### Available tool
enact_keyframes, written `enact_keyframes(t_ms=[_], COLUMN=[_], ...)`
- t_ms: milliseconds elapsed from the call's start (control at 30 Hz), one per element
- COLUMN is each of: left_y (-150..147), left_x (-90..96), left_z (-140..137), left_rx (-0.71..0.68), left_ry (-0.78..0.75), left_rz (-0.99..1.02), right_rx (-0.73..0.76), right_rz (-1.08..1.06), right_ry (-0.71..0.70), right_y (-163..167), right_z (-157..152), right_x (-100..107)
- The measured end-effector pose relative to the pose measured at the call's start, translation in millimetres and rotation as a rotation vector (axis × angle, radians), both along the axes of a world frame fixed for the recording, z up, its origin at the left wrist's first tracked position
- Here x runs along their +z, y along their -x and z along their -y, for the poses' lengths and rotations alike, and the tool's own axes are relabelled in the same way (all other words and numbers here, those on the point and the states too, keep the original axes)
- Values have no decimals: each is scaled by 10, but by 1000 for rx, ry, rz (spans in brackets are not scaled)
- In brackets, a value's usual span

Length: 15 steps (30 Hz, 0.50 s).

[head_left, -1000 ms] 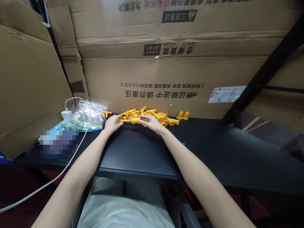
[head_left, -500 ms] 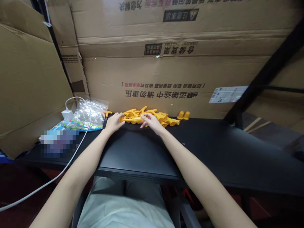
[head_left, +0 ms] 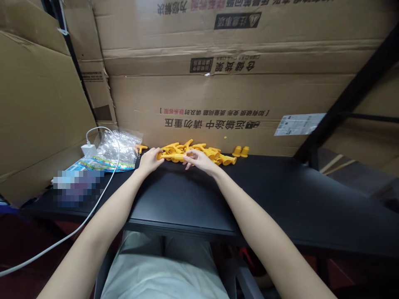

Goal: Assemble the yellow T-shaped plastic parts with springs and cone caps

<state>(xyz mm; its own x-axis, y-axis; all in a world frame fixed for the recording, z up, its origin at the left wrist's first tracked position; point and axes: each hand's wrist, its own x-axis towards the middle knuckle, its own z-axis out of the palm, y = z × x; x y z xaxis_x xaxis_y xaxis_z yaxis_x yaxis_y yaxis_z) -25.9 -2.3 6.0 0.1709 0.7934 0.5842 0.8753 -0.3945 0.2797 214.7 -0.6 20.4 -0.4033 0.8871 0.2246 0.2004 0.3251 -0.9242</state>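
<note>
My left hand [head_left: 151,160] is closed around the left, wider end of a yellow flared plastic piece [head_left: 173,158], which lies level between my hands. The fingers of my right hand [head_left: 200,161] pinch that piece at its right end; its tip there is hidden behind them. Just behind it is a pile of similar yellow plastic pieces [head_left: 215,154], some trumpet-shaped and some with branching arms. A separate small yellow branched piece [head_left: 141,148] rests left of the pile, close to my left hand.
Two yellow cup-shaped pieces [head_left: 241,151] stand right of the pile on the black table [head_left: 183,199]. At left lie a clear plastic bag [head_left: 120,145], a white plug [head_left: 89,149] with its cable, and a blurred packet [head_left: 77,187]. Cardboard walls [head_left: 199,91] close off the back and left.
My right hand has shifted slightly, its fingers now closer about the right end of the yellow piece. The left hand and the pile look unchanged.
</note>
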Motion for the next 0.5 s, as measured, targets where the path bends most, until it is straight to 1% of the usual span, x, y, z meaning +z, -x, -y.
enact_keyframes(t_ms=[200,367,433,500], left_y=[-3,-11,-11,-6], left_x=[-2,0,2,6], left_z=[10,18,18,17], left_rx=[-22,-8,5,19], left_ry=[-33,-22,-14,-9], left_rz=[-4,4,7,16], right_rx=[-41,-112,-149,-172], right_rz=[-55,-22,6,19], right_ry=[96,174,168,122], right_y=[81,137,139,126], right_z=[29,48,48,51], right_x=[-20,-22,-17,-3])
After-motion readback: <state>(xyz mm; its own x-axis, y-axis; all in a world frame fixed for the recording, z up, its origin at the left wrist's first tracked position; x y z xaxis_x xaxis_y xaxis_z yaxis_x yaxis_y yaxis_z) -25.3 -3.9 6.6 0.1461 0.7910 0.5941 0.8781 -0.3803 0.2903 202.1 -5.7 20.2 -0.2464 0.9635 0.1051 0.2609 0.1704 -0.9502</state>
